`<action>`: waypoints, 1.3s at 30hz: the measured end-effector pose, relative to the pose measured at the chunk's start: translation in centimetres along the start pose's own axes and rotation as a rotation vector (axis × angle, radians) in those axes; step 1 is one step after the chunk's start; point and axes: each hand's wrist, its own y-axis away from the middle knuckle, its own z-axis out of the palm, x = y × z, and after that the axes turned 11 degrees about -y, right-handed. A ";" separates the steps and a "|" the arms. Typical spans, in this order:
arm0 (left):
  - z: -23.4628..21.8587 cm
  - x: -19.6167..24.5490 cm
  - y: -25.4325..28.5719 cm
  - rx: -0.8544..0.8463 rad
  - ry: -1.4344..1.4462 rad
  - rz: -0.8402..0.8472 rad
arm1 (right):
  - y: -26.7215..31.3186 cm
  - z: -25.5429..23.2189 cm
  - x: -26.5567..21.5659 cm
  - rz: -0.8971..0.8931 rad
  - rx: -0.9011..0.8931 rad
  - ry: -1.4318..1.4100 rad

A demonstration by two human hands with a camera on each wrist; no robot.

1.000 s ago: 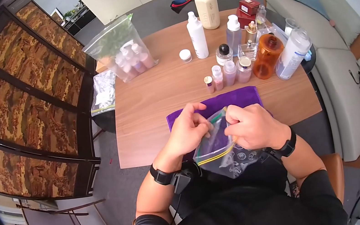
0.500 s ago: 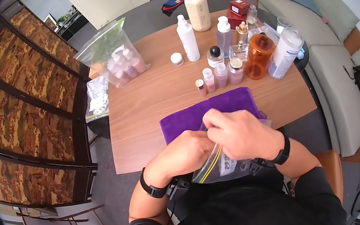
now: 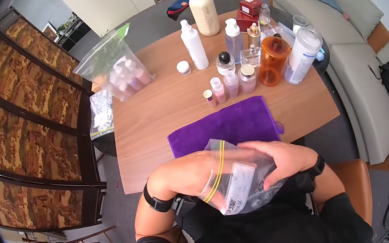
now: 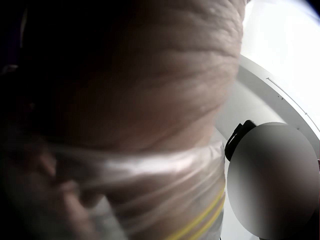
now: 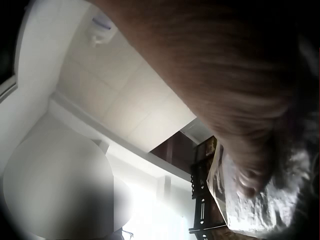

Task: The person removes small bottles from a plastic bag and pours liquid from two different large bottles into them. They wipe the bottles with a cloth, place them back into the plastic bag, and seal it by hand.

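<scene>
A clear zip bag (image 3: 259, 192) with a yellow double seal line hangs in front of the person's chest, just beyond the near table edge. The left hand (image 3: 191, 171) reaches in through its mouth, and its fingers show blurred through the plastic. On the bag's far side, the right hand (image 3: 289, 158) lies against the plastic with fingers extended and thumb apart. A white printed label (image 3: 239, 185) shows on the bag's front. In the left wrist view the seal line (image 4: 200, 220) crosses close by the left hand. A purple cloth (image 3: 225, 127) lies flat on the table behind the hands.
Several small pink bottles (image 3: 231, 84), an amber bottle (image 3: 273, 63), a white spray bottle (image 3: 193, 44) and a cream pump bottle (image 3: 204, 11) stand farther back. A filled zip bag (image 3: 123, 76) stands at the left, and another flat bag (image 3: 102, 109) lies beside the table.
The left hand has gone from the bag's mouth to inside it. The right hand has let go near the seal and moved to the bag's right side. The bag has spread wider.
</scene>
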 end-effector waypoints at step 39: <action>-3.8 -3.4 -8.8 0.630 -1.134 -0.492 | 4.1 1.3 7.1 -0.037 -0.170 -1.139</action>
